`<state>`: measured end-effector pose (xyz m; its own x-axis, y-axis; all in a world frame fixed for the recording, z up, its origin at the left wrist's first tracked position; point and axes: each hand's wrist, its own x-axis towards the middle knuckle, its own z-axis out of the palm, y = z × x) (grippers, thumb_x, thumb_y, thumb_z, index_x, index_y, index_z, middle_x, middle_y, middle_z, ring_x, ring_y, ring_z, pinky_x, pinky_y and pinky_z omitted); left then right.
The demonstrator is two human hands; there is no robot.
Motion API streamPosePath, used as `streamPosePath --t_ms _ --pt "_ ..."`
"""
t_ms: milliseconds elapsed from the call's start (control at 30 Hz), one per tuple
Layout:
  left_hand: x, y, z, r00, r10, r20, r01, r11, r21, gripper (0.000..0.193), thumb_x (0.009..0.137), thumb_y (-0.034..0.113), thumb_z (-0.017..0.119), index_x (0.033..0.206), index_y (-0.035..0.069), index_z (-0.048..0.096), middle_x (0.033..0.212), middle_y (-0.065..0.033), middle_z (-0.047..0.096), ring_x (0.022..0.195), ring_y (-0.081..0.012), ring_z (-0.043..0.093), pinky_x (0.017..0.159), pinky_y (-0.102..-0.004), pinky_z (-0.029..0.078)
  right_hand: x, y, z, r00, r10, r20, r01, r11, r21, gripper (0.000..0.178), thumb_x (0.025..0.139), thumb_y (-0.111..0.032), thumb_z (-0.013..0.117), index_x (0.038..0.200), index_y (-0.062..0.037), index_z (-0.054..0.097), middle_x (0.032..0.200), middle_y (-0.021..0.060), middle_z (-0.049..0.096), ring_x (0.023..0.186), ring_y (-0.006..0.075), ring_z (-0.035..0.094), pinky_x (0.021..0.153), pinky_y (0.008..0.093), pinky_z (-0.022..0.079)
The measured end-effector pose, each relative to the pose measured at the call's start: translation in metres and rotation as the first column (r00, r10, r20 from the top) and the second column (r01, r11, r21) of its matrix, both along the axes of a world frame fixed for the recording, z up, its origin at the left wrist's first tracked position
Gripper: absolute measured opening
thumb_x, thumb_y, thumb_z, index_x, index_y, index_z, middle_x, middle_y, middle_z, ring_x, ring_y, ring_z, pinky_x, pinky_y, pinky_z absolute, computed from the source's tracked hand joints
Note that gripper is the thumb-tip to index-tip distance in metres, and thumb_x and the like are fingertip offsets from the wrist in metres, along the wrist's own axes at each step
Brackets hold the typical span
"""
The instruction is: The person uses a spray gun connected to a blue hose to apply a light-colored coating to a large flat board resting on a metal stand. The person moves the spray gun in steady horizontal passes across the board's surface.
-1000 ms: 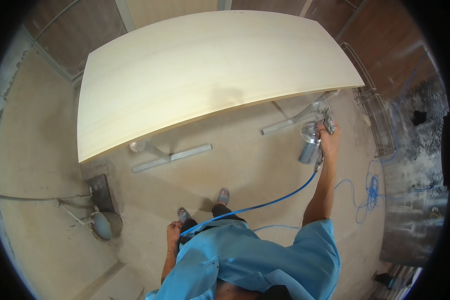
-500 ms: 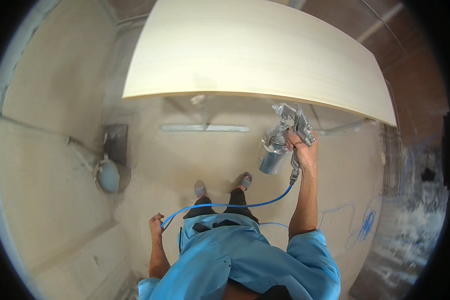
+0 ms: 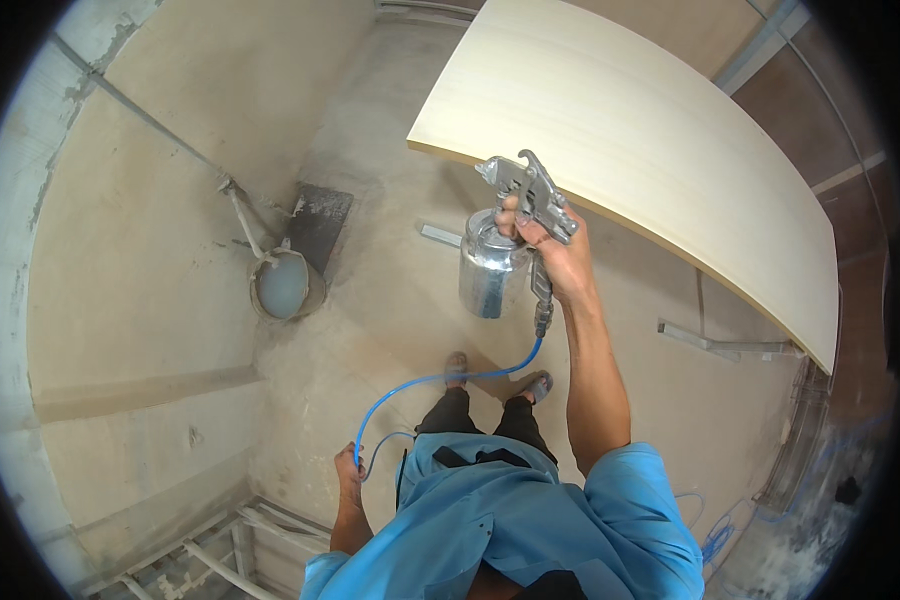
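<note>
My right hand (image 3: 558, 250) is wrapped round the grip of a metal spray gun (image 3: 532, 195), held up near the left part of the panel's front edge. Under the gun hangs its silver paint cup (image 3: 488, 272). A blue air hose (image 3: 410, 384) runs from the bottom of the grip in a curve down to my left hand (image 3: 349, 466), which is closed round it at the lower left. The large pale board (image 3: 650, 150) lies raised above the floor, ahead and to the right. No spray shows at the nozzle.
A bucket of whitish liquid (image 3: 284, 286) stands by the left wall, with a pipe (image 3: 245, 220) above it. Behind it lies a dark plate (image 3: 320, 225). Stand feet (image 3: 710, 342) show under the board. Coiled blue hose (image 3: 716, 540) is at the lower right, a metal frame (image 3: 210, 555) lower left.
My view has swung left, so the board now sits further right and the bucket nearer the middle. The spray gun has moved left and up relative to my body, closer to the board's left end.
</note>
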<state>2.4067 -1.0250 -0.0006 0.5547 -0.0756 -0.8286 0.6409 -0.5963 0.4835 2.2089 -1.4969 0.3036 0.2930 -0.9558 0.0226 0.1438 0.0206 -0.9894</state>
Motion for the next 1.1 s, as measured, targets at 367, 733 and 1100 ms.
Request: streamPosePath --t_ms 367,733,1100 --pt "-0.055 -0.04 0.008 0.992 -0.111 0.067 0.118 0.985 -0.122 0.024 0.086 0.017 0.05 0.078 0.001 0.065 0.048 -0.0018 0.043 0.03 -0.0111 0.034 0.028 -0.0268 0.021 -0.107 -0.005 0.009 0.981 -0.079 -0.177 0.077 0.997 -0.018 0.022 0.089 -0.008 0.065 0.107 0.0034 0.061 0.067 0.0033 0.059 0.054 0.0116 0.055 0.05 0.0252 0.043" --pt "-0.007 -0.152 -0.008 0.865 -0.474 0.165 0.489 0.869 -0.067 0.028 0.09 0.02 0.055 0.082 -0.003 0.069 0.046 -0.0003 0.042 0.031 -0.0114 0.035 0.03 -0.028 0.025 -0.259 0.002 -0.018 0.786 -0.479 -0.392 0.454 0.876 -0.16 0.056 0.086 0.001 0.06 0.14 -0.0042 0.047 0.072 0.0026 0.06 0.057 0.0082 0.052 0.055 0.0252 0.046" --pt "-0.094 -0.232 0.016 0.484 -0.84 0.247 0.875 0.454 -0.17 0.032 0.092 0.029 0.059 0.084 0.0 0.07 0.058 -0.0032 0.056 0.051 -0.0108 0.049 0.048 -0.027 0.037 -0.46 0.039 -0.021 0.298 -0.777 -0.555 0.762 0.544 -0.351 0.056 0.085 -0.003 0.06 0.14 -0.0021 0.047 0.073 0.0033 0.061 0.059 0.0084 0.054 0.054 0.0248 0.044"
